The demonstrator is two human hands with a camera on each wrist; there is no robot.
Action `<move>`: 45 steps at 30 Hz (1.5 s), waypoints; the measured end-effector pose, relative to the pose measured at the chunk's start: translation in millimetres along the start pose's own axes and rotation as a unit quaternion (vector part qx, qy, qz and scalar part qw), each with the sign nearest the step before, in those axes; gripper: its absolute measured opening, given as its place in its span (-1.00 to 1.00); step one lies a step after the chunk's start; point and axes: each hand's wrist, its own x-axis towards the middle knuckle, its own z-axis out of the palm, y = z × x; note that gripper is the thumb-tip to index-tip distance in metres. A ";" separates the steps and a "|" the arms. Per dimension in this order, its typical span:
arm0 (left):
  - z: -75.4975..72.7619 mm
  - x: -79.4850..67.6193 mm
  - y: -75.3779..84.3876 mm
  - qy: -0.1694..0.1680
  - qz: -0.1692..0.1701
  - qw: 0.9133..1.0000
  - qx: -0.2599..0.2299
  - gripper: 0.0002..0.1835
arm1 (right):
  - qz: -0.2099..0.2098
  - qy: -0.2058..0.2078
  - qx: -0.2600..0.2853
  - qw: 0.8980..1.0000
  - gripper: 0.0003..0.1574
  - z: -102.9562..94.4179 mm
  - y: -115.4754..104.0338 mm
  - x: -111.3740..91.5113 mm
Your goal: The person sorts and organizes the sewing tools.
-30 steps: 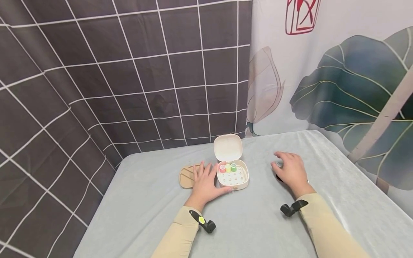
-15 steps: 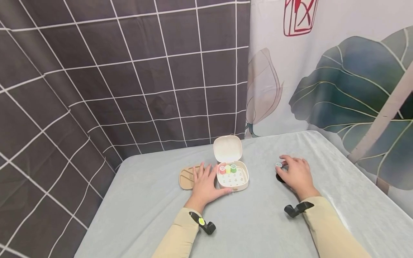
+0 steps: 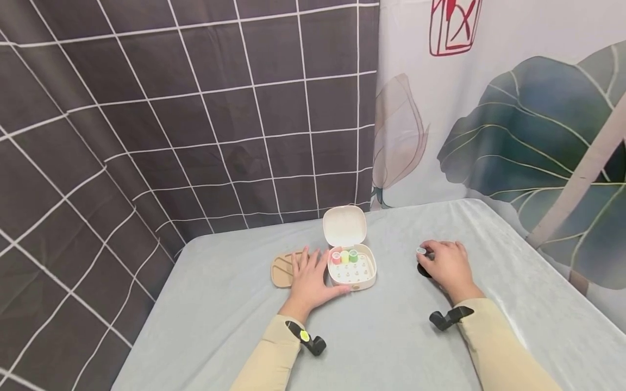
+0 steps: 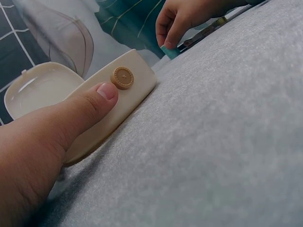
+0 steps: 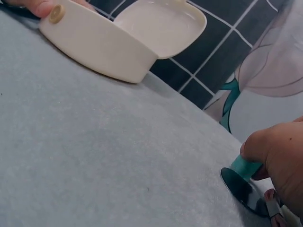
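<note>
An open cream sewing box (image 3: 370, 277) with its lid (image 3: 344, 225) tipped back stands on the table. Red (image 3: 336, 258), yellow (image 3: 345, 257) and green (image 3: 354, 256) thread spools sit in a row in its white pegged insert. My left hand (image 3: 309, 285) rests at the box's left side with fingers spread; in the left wrist view its thumb touches the front beside a tan button (image 4: 122, 78). Off to the right, my right hand (image 3: 449, 269) pinches a teal thread spool (image 5: 245, 166) above a shiny dark disc (image 5: 242, 190).
A tan divided tray (image 3: 281, 275) lies left of the box, partly under my left fingers. Beside the dark disc are small items, mostly hidden by the right hand. A grey cloth (image 3: 381, 336) covers the table, and a dark grid curtain (image 3: 220, 108) hangs behind.
My right hand has moved slightly right and down, and its fingers have closed on the teal spool. The left hand and the box have stayed put.
</note>
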 end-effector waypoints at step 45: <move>-1.1 0.0 1.3 -0.005 -0.001 1.000 0.006 0.25 | -0.115 -0.023 0.097 0.988 -0.66 46.9 -98.4 20.0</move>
